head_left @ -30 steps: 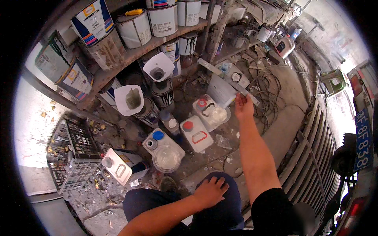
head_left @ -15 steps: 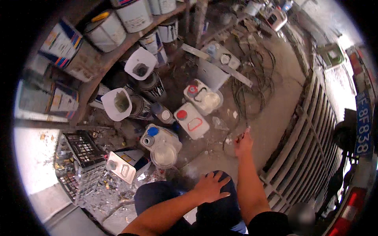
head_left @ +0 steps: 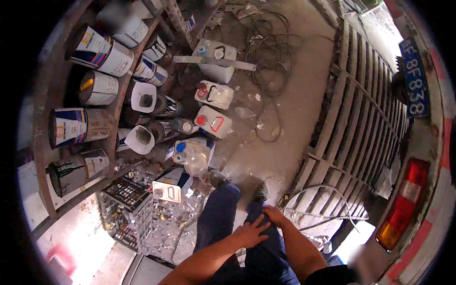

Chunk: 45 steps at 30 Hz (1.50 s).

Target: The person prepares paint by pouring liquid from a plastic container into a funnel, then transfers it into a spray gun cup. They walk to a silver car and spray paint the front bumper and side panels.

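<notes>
My left hand [head_left: 251, 232] lies over my dark blue trouser leg [head_left: 266, 247] with its fingers spread and nothing in it. My right hand [head_left: 274, 215] rests at the knee of the same leg, its fingers partly stretched out; I see no object in it. Ahead of my shoes on the floor stand a white jug with a red cap [head_left: 213, 122], a second white jug [head_left: 216, 96] behind it, and a jug with a blue cap [head_left: 180, 146] beside a clear round tub [head_left: 195, 160]. A thin dark cable [head_left: 279, 127] loops on the ground, apart from both hands.
Paint cans [head_left: 97, 90] fill a rusty shelf [head_left: 124, 90] at left. A metal bar [head_left: 213, 62] lies across a white container [head_left: 216, 73]. Black crates [head_left: 126, 192] stand at lower left. A slatted metal rack [head_left: 356, 104] and a vehicle's tail light [head_left: 403, 204] bound the right side.
My right hand has drawn back from above the floor near the cable to my knee. The view has turned and risen, showing more of my legs and shoes. My left hand stays on the leg.
</notes>
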Each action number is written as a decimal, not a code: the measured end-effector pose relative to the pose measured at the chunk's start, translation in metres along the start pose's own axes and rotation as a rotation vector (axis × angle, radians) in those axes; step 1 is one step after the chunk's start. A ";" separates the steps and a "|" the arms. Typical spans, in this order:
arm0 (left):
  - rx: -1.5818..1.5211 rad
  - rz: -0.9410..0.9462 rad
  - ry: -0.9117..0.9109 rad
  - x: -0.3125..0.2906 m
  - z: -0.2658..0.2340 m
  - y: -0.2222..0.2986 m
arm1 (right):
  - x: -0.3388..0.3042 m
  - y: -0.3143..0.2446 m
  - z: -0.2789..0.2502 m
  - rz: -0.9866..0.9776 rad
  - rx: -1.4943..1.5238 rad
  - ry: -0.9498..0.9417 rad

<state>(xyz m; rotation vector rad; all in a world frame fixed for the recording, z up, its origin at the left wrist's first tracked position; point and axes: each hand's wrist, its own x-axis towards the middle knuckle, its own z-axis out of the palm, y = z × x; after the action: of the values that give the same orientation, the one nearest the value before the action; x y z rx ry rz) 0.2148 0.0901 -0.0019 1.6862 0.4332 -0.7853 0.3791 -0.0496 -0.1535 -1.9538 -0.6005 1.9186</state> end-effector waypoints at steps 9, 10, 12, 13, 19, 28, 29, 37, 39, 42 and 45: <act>-0.157 0.247 -0.086 -0.015 0.171 -0.036 | -0.148 -0.025 0.050 0.065 -0.020 -0.095; -0.207 0.245 -0.115 -0.022 0.170 -0.040 | -0.162 -0.028 0.054 0.072 -0.022 -0.113; -0.343 0.174 -0.210 -0.051 0.156 -0.038 | -0.190 -0.029 0.067 0.078 -0.027 -0.141; -0.429 0.106 -0.271 -0.075 0.146 -0.031 | -0.206 -0.027 0.072 0.029 -0.125 -0.182; -0.012 -0.229 -0.175 -0.187 0.142 -0.027 | -0.286 0.013 0.113 -0.110 -0.519 -0.323; 0.450 -0.082 -0.475 -0.229 0.160 -0.064 | -0.429 0.022 0.190 0.140 -0.064 0.498; 0.457 -0.107 -0.478 -0.238 0.166 -0.061 | -0.452 0.038 0.207 0.145 0.054 0.598; 0.657 -0.371 -0.534 -0.223 0.141 -0.007 | -0.548 0.121 0.315 0.510 0.590 1.016; 0.669 -0.402 -0.554 -0.220 0.147 0.030 | -0.562 0.143 0.348 0.563 0.583 1.111; 0.728 -0.399 -0.611 -0.201 0.164 0.065 | -0.569 0.188 0.381 0.532 0.840 1.081; 0.730 -0.398 -0.578 -0.180 0.190 0.096 | -0.559 0.219 0.387 0.718 0.788 1.336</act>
<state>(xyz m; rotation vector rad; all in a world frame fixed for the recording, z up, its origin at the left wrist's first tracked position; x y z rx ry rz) 0.0994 -0.0950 0.1713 1.9260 0.0602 -1.8279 0.0067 -0.5459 0.1990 -2.3222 1.1185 0.4461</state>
